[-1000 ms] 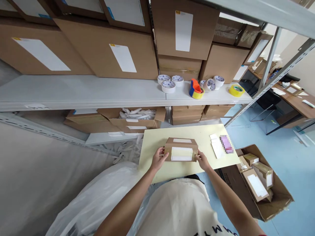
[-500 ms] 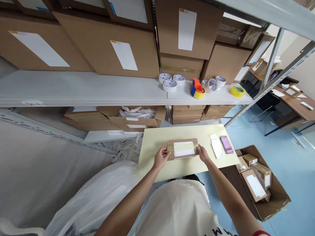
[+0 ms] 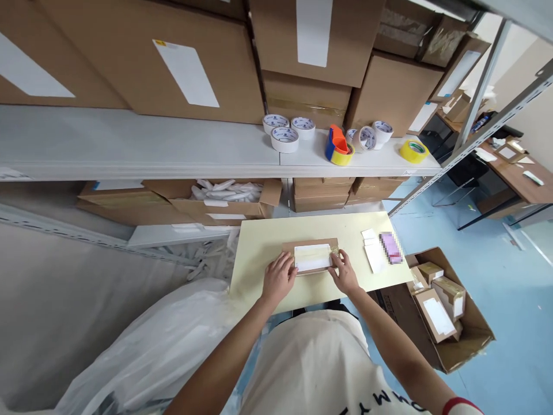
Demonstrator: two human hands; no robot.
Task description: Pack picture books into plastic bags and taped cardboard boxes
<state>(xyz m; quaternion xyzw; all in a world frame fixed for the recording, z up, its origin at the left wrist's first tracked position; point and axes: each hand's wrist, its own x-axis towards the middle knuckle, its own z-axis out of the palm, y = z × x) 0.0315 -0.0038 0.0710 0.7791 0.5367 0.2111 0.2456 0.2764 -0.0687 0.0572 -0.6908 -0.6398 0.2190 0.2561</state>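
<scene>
A small brown cardboard box point(image 3: 311, 257) with a white label on top lies flat on the pale yellow table point(image 3: 268, 242). My left hand point(image 3: 279, 278) lies on the box's left end with its fingers spread flat. My right hand point(image 3: 344, 272) presses on the box's right end, fingers stretched over the top near a strip of clear tape. Neither hand lifts the box off the table.
White paper slips point(image 3: 372, 253) and a blurred pink item point(image 3: 390, 248) lie on the table's right part. An open carton point(image 3: 449, 311) of small boxes stands on the blue floor at right. Tape rolls point(image 3: 283, 135) and a tape dispenser point(image 3: 339, 147) sit on the shelf. A white plastic bag point(image 3: 173, 346) lies at left.
The box was tipped up between both hands and has been laid flat, label up. Both hands moved from its ends onto its top.
</scene>
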